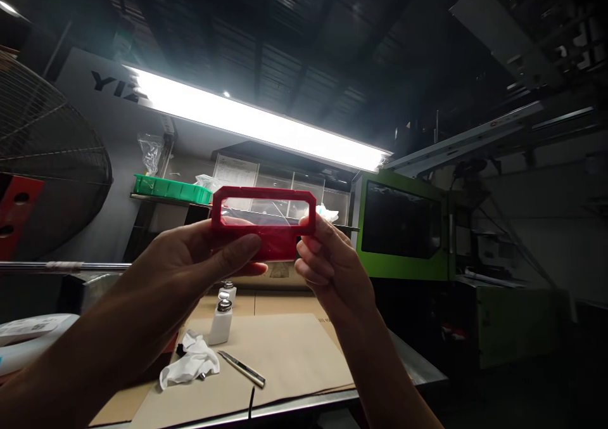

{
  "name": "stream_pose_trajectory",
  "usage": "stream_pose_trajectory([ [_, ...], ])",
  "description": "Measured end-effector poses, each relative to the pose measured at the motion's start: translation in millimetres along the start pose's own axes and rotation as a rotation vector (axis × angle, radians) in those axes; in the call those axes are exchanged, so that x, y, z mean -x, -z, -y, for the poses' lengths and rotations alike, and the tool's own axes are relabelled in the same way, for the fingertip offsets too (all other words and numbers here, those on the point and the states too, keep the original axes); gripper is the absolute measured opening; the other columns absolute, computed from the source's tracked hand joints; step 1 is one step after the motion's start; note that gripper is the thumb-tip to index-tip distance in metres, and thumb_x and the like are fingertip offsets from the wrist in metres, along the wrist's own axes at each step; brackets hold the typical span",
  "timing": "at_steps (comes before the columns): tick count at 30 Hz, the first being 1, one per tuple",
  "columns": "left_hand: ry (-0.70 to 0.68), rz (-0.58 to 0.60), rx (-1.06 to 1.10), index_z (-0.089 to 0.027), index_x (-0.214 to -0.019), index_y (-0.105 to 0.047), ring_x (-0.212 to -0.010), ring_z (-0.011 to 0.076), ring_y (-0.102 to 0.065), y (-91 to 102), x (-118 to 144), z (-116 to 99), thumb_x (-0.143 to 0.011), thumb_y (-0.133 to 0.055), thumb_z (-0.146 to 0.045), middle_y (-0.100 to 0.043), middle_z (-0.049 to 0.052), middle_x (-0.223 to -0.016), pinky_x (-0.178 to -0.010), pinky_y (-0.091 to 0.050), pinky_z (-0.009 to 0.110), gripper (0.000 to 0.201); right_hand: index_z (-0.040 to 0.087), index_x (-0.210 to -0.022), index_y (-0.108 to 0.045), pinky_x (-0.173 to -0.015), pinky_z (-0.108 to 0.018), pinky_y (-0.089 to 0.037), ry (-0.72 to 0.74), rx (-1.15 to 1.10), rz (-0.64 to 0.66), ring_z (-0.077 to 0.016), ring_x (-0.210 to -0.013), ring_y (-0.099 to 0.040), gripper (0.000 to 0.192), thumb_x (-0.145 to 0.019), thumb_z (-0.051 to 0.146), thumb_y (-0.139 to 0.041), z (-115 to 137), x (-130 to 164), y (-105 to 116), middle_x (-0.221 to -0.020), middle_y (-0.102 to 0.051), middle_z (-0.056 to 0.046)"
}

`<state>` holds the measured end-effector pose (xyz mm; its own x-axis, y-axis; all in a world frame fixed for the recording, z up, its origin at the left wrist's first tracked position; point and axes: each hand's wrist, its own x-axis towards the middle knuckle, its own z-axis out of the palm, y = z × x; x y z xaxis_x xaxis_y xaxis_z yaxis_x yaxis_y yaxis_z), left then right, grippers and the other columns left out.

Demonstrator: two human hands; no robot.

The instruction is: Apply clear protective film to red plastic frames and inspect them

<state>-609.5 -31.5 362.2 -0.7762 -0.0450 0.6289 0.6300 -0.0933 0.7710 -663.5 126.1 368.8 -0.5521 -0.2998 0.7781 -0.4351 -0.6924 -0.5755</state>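
Red plastic frame (264,221) held raised above table (289,353), gripped at ends by left hand (199,258) and right hand (327,261).

We read only the dark letters "YIZ" on the pale machine housing (102,93) at upper left, cut off by the glare of the tube light (256,125); the posted sheets (235,170) behind stay too small to read.
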Motion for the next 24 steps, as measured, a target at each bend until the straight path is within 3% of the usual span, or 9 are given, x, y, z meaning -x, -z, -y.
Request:
stream_pose_trajectory([
  [5, -0.024, 0.022, -0.073, -0.024, -0.097, -0.07, -0.077, 0.0208, -0.067, -2.2, -6, 1, -0.059, -0.078, -0.037, -0.072, 0.004, -0.09, -0.075, -0.055, 0.028, 0.042, 0.013, -0.069, -0.067, -0.031, -0.011, -0.018, -0.06, -0.039, -0.012, 0.0016, -0.034, -0.022, 0.014, -0.069, 0.025, -0.073, 0, -3, -1, -0.046, -0.039, 0.008],
  [9, -0.059, 0.065, -0.11, -0.024, -0.104, -0.07, -0.089, 0.0214, -0.066, -6.5, -11, 1, -0.06, -0.076, -0.045, -0.069, 0.004, -0.102, -0.075, -0.055, 0.024, 0.049, 0.013, -0.063, -0.062, -0.031, -0.013, -0.019, -0.044, 0.005, -0.057, 0.0005, -0.033, -0.02, 0.017, -0.062, 0.024, -0.075, -3, -6, -3, -0.039, -0.035, 0.009],
  [14, -0.19, 0.191, -0.134, -0.026, -0.106, -0.069, -0.092, 0.0214, -0.065, -12.8, -21, -6, -0.07, -0.069, -0.04, -0.068, 0.004, -0.107, -0.083, -0.054, 0.031, 0.039, 0.014, -0.061, -0.056, -0.032, -0.013, -0.019, -0.014, 0.058, -0.1, 0.0004, -0.034, -0.022, 0.022, -0.057, 0.025, -0.075, 3, -11, -8, -0.04, -0.039, 0.008],
  [24, -0.218, 0.162, -0.12, -0.025, -0.099, -0.072, -0.086, 0.0221, -0.066, -20.1, -24, -23, -0.062, -0.072, -0.04, -0.069, 0.004, -0.1, -0.079, -0.055, 0.032, 0.039, 0.014, -0.058, -0.052, -0.032, -0.013, -0.02, 0.067, 0.106, -0.081, 0.0008, -0.034, -0.023, 0.02, -0.057, 0.024, -0.07, 17, -17, -16, -0.04, -0.035, 0.01],
])
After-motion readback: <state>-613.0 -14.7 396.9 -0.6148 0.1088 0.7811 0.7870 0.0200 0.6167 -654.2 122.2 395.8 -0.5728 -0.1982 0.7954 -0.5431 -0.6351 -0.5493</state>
